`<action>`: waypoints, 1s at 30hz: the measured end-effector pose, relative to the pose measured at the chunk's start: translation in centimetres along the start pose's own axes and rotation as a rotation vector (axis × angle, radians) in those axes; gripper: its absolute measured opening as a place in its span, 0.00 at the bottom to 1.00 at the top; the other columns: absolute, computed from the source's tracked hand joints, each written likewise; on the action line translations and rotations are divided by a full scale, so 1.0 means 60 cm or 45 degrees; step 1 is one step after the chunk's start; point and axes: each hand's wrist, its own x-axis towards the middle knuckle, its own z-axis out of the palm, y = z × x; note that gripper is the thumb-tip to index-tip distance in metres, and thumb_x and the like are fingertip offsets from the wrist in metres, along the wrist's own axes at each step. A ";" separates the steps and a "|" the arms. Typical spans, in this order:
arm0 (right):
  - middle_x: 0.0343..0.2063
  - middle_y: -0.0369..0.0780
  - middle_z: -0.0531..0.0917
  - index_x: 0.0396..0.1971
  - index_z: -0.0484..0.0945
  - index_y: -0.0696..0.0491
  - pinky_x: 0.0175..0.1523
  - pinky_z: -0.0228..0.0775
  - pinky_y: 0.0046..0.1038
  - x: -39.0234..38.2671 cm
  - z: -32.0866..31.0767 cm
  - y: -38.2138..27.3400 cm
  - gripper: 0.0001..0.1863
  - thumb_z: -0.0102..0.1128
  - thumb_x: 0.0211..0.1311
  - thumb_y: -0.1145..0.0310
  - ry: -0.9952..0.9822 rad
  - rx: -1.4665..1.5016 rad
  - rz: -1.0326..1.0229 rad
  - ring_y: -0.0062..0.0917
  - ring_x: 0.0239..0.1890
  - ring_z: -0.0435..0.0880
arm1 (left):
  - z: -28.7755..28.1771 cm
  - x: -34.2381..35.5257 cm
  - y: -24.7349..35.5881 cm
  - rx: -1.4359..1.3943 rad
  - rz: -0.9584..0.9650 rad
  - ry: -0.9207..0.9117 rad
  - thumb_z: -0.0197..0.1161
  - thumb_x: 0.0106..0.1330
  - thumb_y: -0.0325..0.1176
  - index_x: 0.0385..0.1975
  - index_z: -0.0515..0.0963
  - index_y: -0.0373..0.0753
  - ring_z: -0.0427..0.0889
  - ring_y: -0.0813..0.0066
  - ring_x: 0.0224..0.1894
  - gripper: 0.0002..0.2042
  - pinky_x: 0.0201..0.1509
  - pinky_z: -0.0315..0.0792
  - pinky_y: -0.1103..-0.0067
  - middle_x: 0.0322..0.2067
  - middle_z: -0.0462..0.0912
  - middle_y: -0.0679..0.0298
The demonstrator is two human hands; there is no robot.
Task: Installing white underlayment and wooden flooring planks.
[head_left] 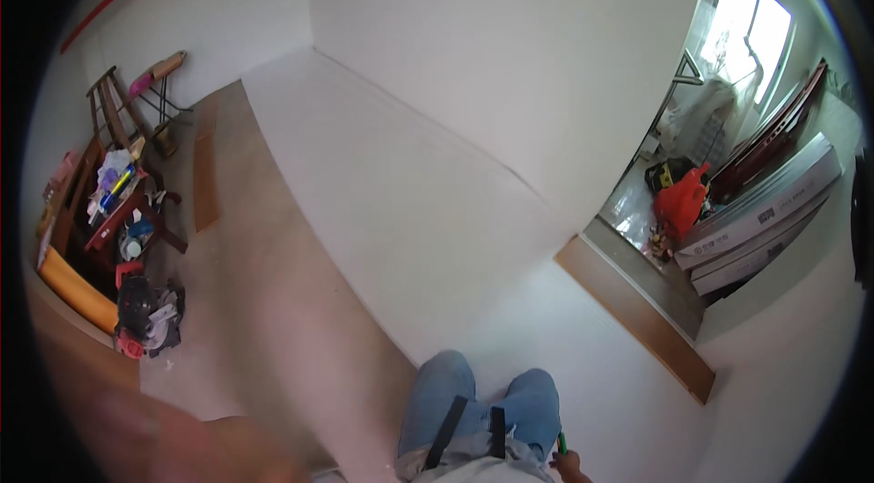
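My left hand (196,437) is a large blur close to the camera at the lower left; its fingers are smeared, so its grip cannot be read. Low beside my right thigh, my right hand (568,465) is closed around a slim green object (562,443). Only a short end of that object shows, and its kind is unclear. My knees, in blue jeans (446,396), rest at the edge of a pale white sheet (364,183) spread over the floor. Left of the sheet the bare brownish floor (291,274) shows.
A brown plank (637,319) lies along the doorway on the right. Beyond it are long flat cartons (760,219) and a red bag (681,201). Along the left wall stand wooden furniture (150,219) with clutter and a dark power tool (141,305). Another plank (206,173) lies nearby.
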 end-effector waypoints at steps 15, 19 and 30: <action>0.14 0.40 0.74 0.24 0.69 0.58 0.16 0.73 0.29 0.009 0.031 -0.250 0.09 0.57 0.58 0.70 0.368 -0.525 -0.408 0.26 0.11 0.76 | 0.716 -0.552 0.052 -0.013 -1.476 -0.470 0.58 0.64 0.49 0.54 0.73 0.38 0.75 0.52 0.53 0.25 0.60 0.67 0.62 0.53 0.76 0.52; 0.22 0.38 0.73 0.30 0.73 0.60 0.27 0.68 0.31 -0.033 0.133 -0.409 0.11 0.58 0.62 0.66 0.186 -0.720 -0.615 0.26 0.24 0.74 | 0.686 -0.482 0.088 0.483 -1.509 -0.564 0.60 0.60 0.54 0.50 0.76 0.35 0.78 0.51 0.49 0.28 0.56 0.70 0.60 0.49 0.79 0.50; 0.19 0.34 0.69 0.26 0.73 0.55 0.29 0.66 0.30 -0.192 0.156 -0.370 0.14 0.55 0.61 0.59 0.172 0.082 0.179 0.24 0.23 0.68 | 0.545 -0.311 0.286 0.321 -1.953 -1.089 0.64 0.58 0.43 0.64 0.63 0.42 0.71 0.54 0.57 0.33 0.60 0.67 0.59 0.61 0.66 0.48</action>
